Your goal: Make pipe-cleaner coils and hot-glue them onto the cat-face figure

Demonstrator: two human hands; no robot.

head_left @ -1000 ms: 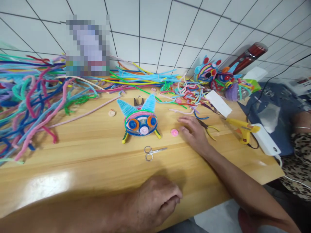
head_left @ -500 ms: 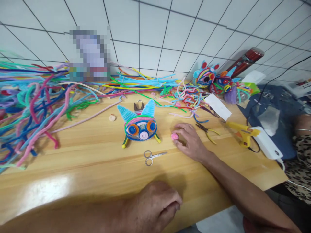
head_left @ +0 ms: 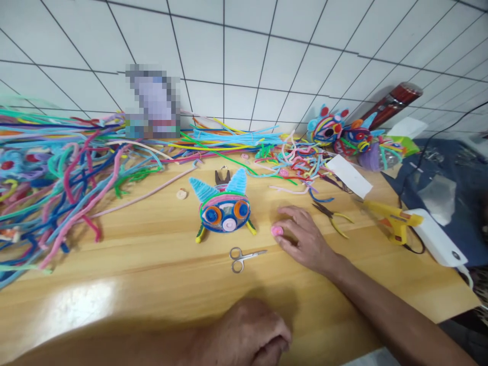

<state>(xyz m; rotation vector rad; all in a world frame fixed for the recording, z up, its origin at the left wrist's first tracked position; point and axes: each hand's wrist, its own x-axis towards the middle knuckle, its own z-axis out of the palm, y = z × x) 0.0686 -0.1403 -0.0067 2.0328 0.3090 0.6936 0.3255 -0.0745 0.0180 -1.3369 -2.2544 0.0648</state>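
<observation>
My right hand (head_left: 305,239) rests on the wooden table, thumb and index finger closed around a small pink pipe-cleaner coil (head_left: 277,231). Nearer to me, my left hand (head_left: 253,333) lies loosely curled, and nothing shows in it. Left of the right hand stands an animal figure (head_left: 224,213) made of pipe cleaners, with light blue pointed ears, blue-and-orange round eyes and a pink nose. A pair of small scissors (head_left: 247,257) lies between the figure and my left hand. Yellow-handled pliers (head_left: 331,216) are just beyond my right hand.
Loose pipe cleaners (head_left: 68,193) heap up at the left and along the tiled wall. A yellow glue gun (head_left: 394,218) rests by a white power strip (head_left: 434,239) at the right. Finished figures (head_left: 330,129) and a red flask (head_left: 396,104) stand at the back. A pale coil (head_left: 182,193) lies left of the animal figure.
The view has tilted, so everything appears slightly lower and further right. Both hands hold the same poses, and the things on the table keep their places.
</observation>
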